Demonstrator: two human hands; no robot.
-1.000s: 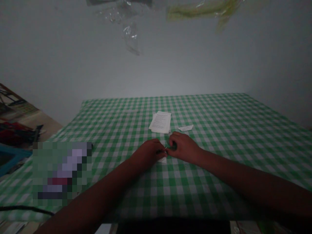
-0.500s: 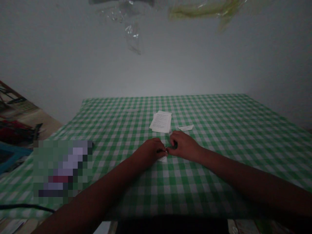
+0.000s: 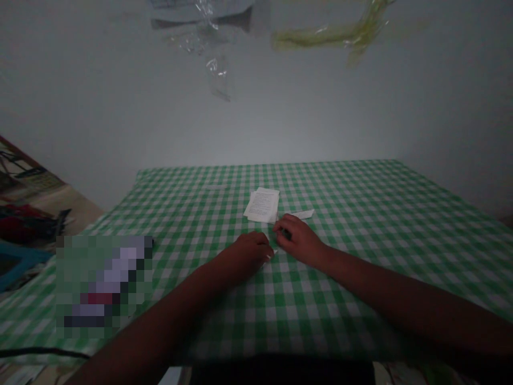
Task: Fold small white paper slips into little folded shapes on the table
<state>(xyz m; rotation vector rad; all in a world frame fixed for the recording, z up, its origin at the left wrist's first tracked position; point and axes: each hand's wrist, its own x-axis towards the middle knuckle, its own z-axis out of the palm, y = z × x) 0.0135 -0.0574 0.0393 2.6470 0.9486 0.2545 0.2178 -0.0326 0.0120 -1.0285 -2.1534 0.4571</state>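
Observation:
Both my hands rest close together on the green-and-white checked tablecloth [image 3: 360, 214], in dim light. My left hand [image 3: 250, 250] is curled, its fingers pressed down on a small white scrap of paper [image 3: 271, 253] of which only a corner shows. My right hand [image 3: 296, 239] is curled too, fingers bent over something dark and small that I cannot make out. Just beyond my hands lies a small stack of printed white papers [image 3: 262, 205], and to its right a narrow white slip [image 3: 301, 214].
A blurred-out object [image 3: 102, 283] lies on the cloth at the left. A black cable [image 3: 40, 353] runs along the near left edge. A pale wall with taped plastic scraps [image 3: 216, 69] rises behind the table. Clutter sits left of the table [image 3: 24, 224].
My hands have slid a little farther from me, toward the paper stack. Less of the white scrap under my left hand shows now. The view has tilted slightly.

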